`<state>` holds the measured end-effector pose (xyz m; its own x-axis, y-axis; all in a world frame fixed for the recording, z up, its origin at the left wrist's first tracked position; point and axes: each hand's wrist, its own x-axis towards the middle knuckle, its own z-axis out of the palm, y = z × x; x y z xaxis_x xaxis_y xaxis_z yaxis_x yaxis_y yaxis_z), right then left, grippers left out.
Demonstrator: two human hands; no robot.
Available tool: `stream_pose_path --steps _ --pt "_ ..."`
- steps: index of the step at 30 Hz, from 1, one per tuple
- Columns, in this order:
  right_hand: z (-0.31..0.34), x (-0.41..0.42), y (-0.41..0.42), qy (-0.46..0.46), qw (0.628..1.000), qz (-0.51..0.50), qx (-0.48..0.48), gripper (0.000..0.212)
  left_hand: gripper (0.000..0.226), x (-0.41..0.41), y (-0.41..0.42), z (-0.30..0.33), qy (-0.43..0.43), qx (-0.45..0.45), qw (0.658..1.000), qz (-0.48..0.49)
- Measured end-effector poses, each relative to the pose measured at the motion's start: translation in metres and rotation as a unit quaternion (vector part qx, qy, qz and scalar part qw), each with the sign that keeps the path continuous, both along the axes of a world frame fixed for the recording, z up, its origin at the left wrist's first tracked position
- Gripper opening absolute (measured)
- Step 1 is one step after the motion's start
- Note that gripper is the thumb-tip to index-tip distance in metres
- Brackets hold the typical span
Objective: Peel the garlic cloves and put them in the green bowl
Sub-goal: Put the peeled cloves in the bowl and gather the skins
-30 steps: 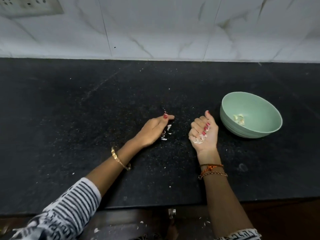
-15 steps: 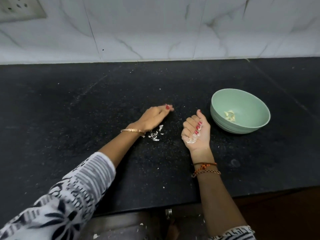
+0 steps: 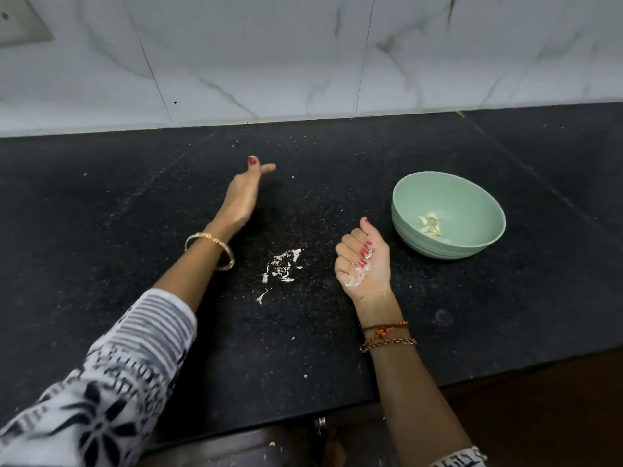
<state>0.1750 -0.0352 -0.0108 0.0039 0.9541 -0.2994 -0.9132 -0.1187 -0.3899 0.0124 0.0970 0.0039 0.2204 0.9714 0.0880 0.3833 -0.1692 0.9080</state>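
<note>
The green bowl (image 3: 472, 200) stands on the black counter at the right, with several peeled garlic cloves (image 3: 429, 225) inside. My right hand (image 3: 365, 261) rests palm up just left of the bowl, its fingers curled round a wad of white garlic skins (image 3: 357, 276). My left hand (image 3: 244, 193) is stretched out farther back on the counter, its edge down, fingers straight and holding nothing. A small heap of loose garlic skins (image 3: 281, 266) lies on the counter between the two forearms.
The black stone counter (image 3: 101, 214) is dusted with small white flecks. A marble-tiled wall (image 3: 303, 55) closes its far side. The front edge runs near the bottom, with a dark cabinet front (image 3: 236, 449) below it.
My left hand has slid away from the skins toward the wall, uncovering the heap it had been over. My right hand has stayed beside the bowl, still holding skins.
</note>
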Motion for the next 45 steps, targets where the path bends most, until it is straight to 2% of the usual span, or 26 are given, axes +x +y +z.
stream_pose_path --steps 4,10,12,16,20,21,23,25,27,28,30,32,33,37,39,42,45 --pt "0.001 -0.001 0.001 -0.015 1.0 0.005 -0.01 0.062 0.059 0.022 0.033 -0.001 0.133 -0.036 0.99 -0.018" --pt "0.002 0.002 0.007 -0.024 0.999 0.01 -0.025 0.063 0.05 0.04 0.052 -0.02 0.195 0.007 0.979 -0.066" --pt "0.002 0.002 0.008 -0.025 0.999 0.019 -0.021 0.063 0.049 0.038 0.042 -0.024 0.18 0.029 0.978 -0.105" --pt "0.001 0.002 0.009 -0.023 0.999 0.03 -0.01 0.064 0.054 0.017 0.002 -0.028 0.115 0.018 0.971 -0.21" --pt "0.0 0.002 0.007 -0.018 0.999 0.035 0.006 0.061 0.091 -0.007 -0.053 -0.023 0.058 -0.016 0.961 -0.269" --pt "0.0 0.002 0.005 -0.019 0.999 0.036 0.013 0.057 0.093 -0.013 -0.064 -0.024 0.05 -0.018 0.959 -0.279" --pt "0.0 0.001 0.002 -0.02 0.999 0.034 0.023 0.051 0.087 -0.023 -0.085 -0.027 0.033 -0.029 0.954 -0.296" --pt "-0.001 0.0 -0.001 -0.02 0.999 0.027 0.023 0.058 0.08 -0.031 -0.102 -0.028 0.012 -0.029 0.955 -0.296" --pt "-0.002 0.001 -0.004 -0.013 0.999 0.018 0.026 0.063 0.073 -0.041 -0.113 -0.031 0.009 0.011 0.963 -0.27" --pt "-0.003 0.001 -0.005 -0.007 0.999 0.016 0.029 0.064 0.071 -0.047 -0.115 -0.031 0.028 0.041 0.966 -0.255" --pt "-0.003 0.001 -0.007 0.001 0.999 0.012 0.034 0.064 0.084 -0.062 -0.117 -0.031 0.138 0.106 0.953 -0.247" --pt "-0.003 0.001 -0.009 -0.001 0.999 0.009 0.038 0.065 0.108 -0.069 -0.114 -0.031 0.279 0.171 0.915 -0.236" --pt "-0.003 0.0 -0.01 -0.004 0.999 0.007 0.039 0.065 0.115 -0.067 -0.112 -0.031 0.323 0.198 0.898 -0.224" --pt "-0.002 -0.001 -0.012 -0.013 0.999 -0.006 0.036 0.065 0.119 -0.034 -0.093 -0.022 0.414 0.237 0.857 -0.194" --pt "-0.003 -0.002 -0.013 -0.012 0.999 -0.01 0.036 0.065 0.105 -0.018 -0.083 -0.017 0.456 0.266 0.821 -0.219" --pt "-0.005 -0.001 -0.012 -0.015 0.999 -0.008 0.039 0.062 0.064 -0.002 -0.075 -0.01 0.495 0.253 0.79 -0.258" --pt "-0.005 -0.001 -0.012 -0.017 0.999 -0.002 0.049 0.05 0.052 0.011 -0.074 -0.004 0.542 0.258 0.758 -0.254"
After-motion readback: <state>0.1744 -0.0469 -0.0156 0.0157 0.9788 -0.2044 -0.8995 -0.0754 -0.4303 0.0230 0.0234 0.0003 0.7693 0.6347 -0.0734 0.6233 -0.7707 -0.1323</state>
